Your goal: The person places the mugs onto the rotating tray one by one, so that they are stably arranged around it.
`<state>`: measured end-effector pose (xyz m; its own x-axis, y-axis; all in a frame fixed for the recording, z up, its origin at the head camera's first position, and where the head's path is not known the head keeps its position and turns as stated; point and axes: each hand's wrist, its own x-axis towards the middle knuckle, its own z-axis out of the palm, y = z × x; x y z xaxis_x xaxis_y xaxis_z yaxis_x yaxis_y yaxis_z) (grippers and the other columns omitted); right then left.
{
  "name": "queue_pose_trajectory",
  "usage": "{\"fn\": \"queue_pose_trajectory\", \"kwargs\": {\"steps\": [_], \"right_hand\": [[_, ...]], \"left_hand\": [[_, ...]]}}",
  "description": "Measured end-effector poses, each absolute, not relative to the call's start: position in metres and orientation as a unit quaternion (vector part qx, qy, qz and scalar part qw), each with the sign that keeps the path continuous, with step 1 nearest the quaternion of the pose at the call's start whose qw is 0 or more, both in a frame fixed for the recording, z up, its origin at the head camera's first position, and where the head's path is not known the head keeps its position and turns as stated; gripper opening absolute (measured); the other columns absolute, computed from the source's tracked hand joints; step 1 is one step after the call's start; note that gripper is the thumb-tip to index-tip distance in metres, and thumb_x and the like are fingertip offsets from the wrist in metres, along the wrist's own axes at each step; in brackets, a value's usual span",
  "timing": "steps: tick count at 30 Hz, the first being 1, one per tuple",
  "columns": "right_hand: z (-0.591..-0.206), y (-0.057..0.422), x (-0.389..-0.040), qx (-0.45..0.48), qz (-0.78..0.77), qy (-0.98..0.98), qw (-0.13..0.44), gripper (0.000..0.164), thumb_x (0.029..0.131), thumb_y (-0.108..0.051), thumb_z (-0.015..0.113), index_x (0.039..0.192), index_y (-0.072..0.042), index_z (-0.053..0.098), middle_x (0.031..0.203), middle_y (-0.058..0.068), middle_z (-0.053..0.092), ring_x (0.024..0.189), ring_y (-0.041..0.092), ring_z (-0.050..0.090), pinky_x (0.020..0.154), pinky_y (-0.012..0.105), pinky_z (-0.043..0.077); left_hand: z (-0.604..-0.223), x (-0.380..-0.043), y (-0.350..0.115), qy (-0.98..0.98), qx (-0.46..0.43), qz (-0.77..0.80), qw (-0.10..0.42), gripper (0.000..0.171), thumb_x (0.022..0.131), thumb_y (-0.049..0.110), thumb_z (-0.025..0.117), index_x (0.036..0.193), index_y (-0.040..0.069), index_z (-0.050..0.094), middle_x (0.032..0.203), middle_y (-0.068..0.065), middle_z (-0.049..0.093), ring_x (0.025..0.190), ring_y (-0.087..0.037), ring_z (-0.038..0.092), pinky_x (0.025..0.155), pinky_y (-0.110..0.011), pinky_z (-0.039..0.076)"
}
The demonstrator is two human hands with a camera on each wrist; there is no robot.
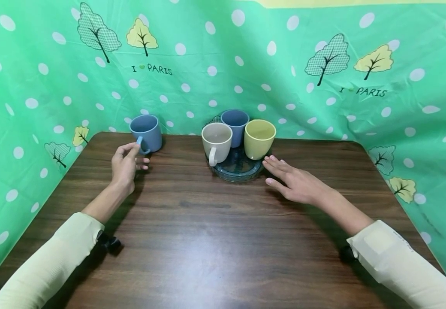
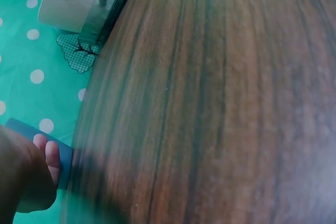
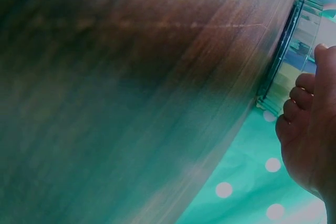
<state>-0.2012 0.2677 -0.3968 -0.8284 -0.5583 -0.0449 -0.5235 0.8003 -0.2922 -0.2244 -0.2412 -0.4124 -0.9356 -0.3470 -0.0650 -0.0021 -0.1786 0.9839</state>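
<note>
At the back left of the table stands a blue mug [image 1: 146, 134], its handle turned toward me. My left hand [image 1: 124, 165] pinches that handle between thumb and forefinger, the other fingers spread loosely below. In the left wrist view the left hand [image 2: 31, 169] covers much of the mug. A round clear glass dish [image 1: 238, 169] sits at the back centre, bearing a white mug [image 1: 217, 137], a second blue mug [image 1: 235, 122] and a yellow mug [image 1: 259, 139]. My right hand [image 1: 296, 182] lies palm down with straight fingers, fingertips right at the dish's right edge.
Dark wood-grain table [image 1: 192, 231] spreads beneath both arms. Behind it and along its sides hangs a green curtain [image 1: 192, 56] with white dots and printed trees, close to the back edge where the mugs stand.
</note>
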Motion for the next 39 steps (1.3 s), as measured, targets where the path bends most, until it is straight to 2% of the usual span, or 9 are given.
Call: {"fn": "queue_pose_trajectory", "kwargs": {"steps": [8, 17, 27, 39], "right_hand": [[-0.398, 0.266, -0.199, -0.289, -0.136, 0.946, 0.064, 0.068, 0.122, -0.049, 0.047, 0.179, -0.016, 0.031, 0.189, 0.014, 0.025, 0.176, 0.039, 0.023, 0.141, 0.064, 0.028], [-0.397, 0.266, -0.199, -0.290, -0.140, 0.944, 0.069, 0.068, 0.122, -0.050, 0.048, 0.179, -0.017, 0.032, 0.189, 0.011, 0.025, 0.176, 0.038, 0.023, 0.141, 0.064, 0.027], [-0.399, 0.268, -0.198, -0.289, -0.139, 0.945, 0.068, 0.068, 0.122, -0.050, 0.048, 0.179, -0.019, 0.031, 0.189, 0.011, 0.024, 0.176, 0.039, 0.023, 0.140, 0.065, 0.028], [-0.396, 0.267, -0.197, -0.287, -0.137, 0.945, 0.071, 0.068, 0.122, -0.051, 0.046, 0.179, -0.019, 0.031, 0.189, 0.012, 0.024, 0.176, 0.040, 0.024, 0.140, 0.065, 0.028]], "left_hand": [[-0.416, -0.225, -0.244, -0.629, 0.111, -0.766, 0.077, 0.029, 0.119, 0.036, 0.057, 0.137, 0.013, 0.057, 0.126, -0.001, 0.062, 0.078, -0.008, 0.079, 0.068, -0.024, 0.066], [-0.419, -0.226, -0.244, -0.640, 0.085, -0.762, 0.059, 0.029, 0.121, 0.039, 0.049, 0.135, 0.015, 0.058, 0.128, 0.000, 0.061, 0.079, -0.008, 0.077, 0.071, -0.023, 0.066], [-0.421, -0.230, -0.244, -0.643, 0.078, -0.760, 0.054, 0.043, 0.119, 0.049, 0.042, 0.136, 0.012, 0.059, 0.130, -0.001, 0.063, 0.079, -0.008, 0.077, 0.070, -0.023, 0.066], [-0.420, -0.235, -0.245, -0.642, 0.075, -0.762, 0.048, 0.039, 0.120, 0.042, 0.043, 0.133, 0.010, 0.062, 0.120, 0.003, 0.073, 0.077, -0.008, 0.077, 0.071, -0.024, 0.066]]}}
